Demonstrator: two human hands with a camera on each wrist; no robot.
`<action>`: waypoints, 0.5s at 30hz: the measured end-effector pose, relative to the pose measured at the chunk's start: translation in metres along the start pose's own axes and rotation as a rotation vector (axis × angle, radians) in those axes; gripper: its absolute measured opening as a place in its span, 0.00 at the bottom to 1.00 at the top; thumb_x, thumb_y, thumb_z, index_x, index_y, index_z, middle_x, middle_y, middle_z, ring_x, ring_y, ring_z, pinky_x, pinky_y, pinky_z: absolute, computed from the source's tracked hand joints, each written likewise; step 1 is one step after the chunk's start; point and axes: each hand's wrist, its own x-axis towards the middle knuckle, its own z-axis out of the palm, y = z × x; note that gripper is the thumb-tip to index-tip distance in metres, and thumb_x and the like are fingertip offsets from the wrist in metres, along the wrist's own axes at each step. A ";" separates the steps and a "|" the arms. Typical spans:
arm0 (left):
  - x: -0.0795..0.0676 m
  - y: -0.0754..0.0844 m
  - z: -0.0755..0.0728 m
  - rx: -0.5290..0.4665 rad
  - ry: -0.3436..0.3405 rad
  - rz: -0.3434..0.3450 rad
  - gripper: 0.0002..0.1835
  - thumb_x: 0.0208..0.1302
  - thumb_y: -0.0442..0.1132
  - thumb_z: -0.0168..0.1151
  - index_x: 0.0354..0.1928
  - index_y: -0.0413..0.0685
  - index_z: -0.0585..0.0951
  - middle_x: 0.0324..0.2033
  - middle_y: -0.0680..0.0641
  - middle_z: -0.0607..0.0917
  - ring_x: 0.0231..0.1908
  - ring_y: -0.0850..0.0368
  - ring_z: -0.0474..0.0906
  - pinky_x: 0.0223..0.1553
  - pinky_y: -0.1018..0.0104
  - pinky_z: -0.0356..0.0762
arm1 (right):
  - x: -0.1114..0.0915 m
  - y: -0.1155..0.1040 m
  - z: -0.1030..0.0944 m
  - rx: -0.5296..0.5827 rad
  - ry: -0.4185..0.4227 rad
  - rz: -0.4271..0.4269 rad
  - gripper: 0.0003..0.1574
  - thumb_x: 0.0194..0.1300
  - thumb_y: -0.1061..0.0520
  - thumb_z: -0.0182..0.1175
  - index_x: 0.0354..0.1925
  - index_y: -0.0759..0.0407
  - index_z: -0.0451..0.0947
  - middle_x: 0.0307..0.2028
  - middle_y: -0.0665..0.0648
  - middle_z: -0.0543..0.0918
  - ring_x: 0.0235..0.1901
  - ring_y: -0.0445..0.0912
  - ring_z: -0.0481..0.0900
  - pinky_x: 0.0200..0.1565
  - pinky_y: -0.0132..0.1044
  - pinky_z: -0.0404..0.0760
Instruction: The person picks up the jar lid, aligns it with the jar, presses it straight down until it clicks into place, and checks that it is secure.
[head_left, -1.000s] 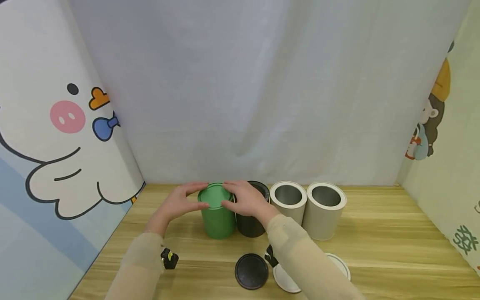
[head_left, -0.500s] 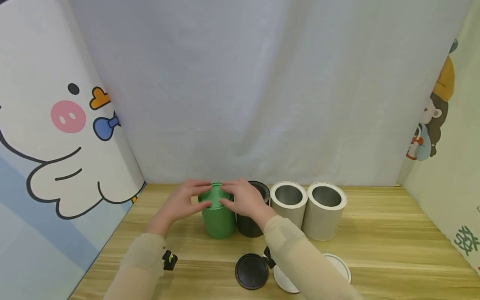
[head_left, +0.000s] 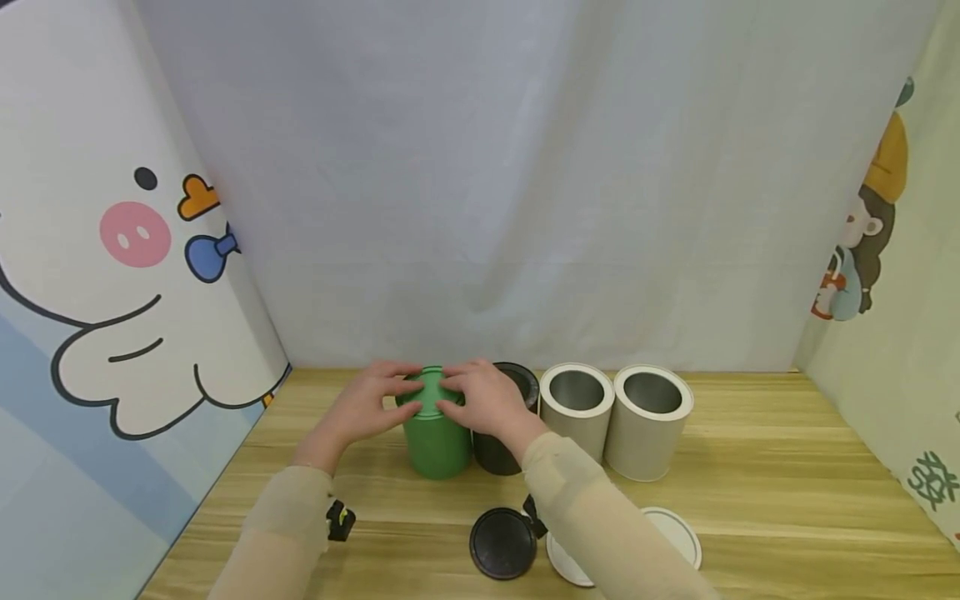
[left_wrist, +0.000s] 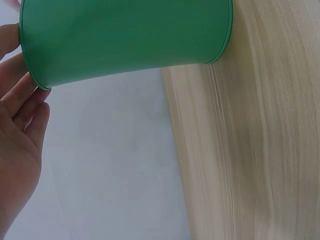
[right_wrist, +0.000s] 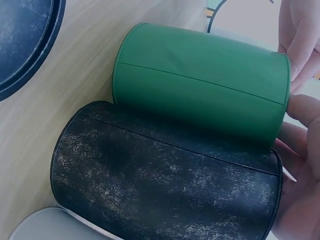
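Note:
A green can (head_left: 438, 450) stands upright at the left end of a row, with a green lid (head_left: 431, 392) across its top. My left hand (head_left: 360, 404) lies over the lid's left side, and its fingertips touch the surface near the rim. From the other side my right hand (head_left: 489, 402) spreads its fingers and thumb on the lid's right part. Both hands press on the lid, fingers extended. Right beside the green can is a black can (right_wrist: 165, 170), open at the top and partly covered by the right hand in the head view.
Two off-white cans (head_left: 588, 429) with open tops continue the row to the right. Nearer the front lie a black lid (head_left: 503, 543) and two white lids (head_left: 678, 537), partly behind the right sleeve. A grey curtain (head_left: 480, 208) hangs along the wooden table's (head_left: 787, 467) back edge.
Both hands have shifted slightly inward over the green lid, their fingertips closer together. The cans and loose lids have stayed in place.

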 end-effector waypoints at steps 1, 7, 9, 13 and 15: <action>0.000 0.000 0.000 -0.001 -0.002 -0.001 0.20 0.64 0.43 0.68 0.54 0.39 0.84 0.59 0.40 0.79 0.59 0.41 0.72 0.57 0.44 0.73 | 0.000 -0.001 0.000 -0.005 -0.003 0.003 0.26 0.71 0.42 0.60 0.60 0.53 0.81 0.64 0.51 0.75 0.64 0.51 0.70 0.60 0.45 0.75; 0.000 0.001 -0.001 -0.018 -0.006 -0.008 0.19 0.64 0.42 0.68 0.53 0.39 0.85 0.59 0.40 0.79 0.59 0.40 0.73 0.56 0.43 0.73 | -0.001 -0.003 -0.001 -0.012 -0.010 0.015 0.25 0.71 0.43 0.59 0.59 0.53 0.81 0.65 0.52 0.75 0.63 0.52 0.70 0.59 0.45 0.75; 0.000 0.002 -0.001 -0.023 -0.010 -0.015 0.19 0.64 0.42 0.68 0.53 0.39 0.85 0.59 0.40 0.79 0.59 0.40 0.72 0.57 0.43 0.73 | -0.001 -0.003 -0.001 -0.011 -0.014 0.020 0.25 0.71 0.42 0.59 0.60 0.53 0.81 0.65 0.52 0.75 0.63 0.52 0.70 0.59 0.45 0.75; 0.000 0.002 -0.001 -0.033 -0.017 -0.034 0.18 0.65 0.42 0.67 0.53 0.39 0.85 0.59 0.40 0.79 0.60 0.40 0.72 0.57 0.43 0.73 | 0.000 -0.004 0.000 -0.019 -0.023 0.032 0.25 0.71 0.42 0.59 0.60 0.52 0.81 0.65 0.51 0.74 0.63 0.51 0.70 0.58 0.44 0.75; -0.001 0.002 -0.001 -0.043 -0.019 -0.045 0.19 0.65 0.42 0.67 0.53 0.39 0.85 0.60 0.41 0.79 0.60 0.40 0.72 0.57 0.43 0.73 | 0.000 -0.004 0.000 -0.017 -0.026 0.037 0.25 0.71 0.42 0.59 0.60 0.52 0.81 0.66 0.51 0.74 0.63 0.51 0.70 0.58 0.44 0.76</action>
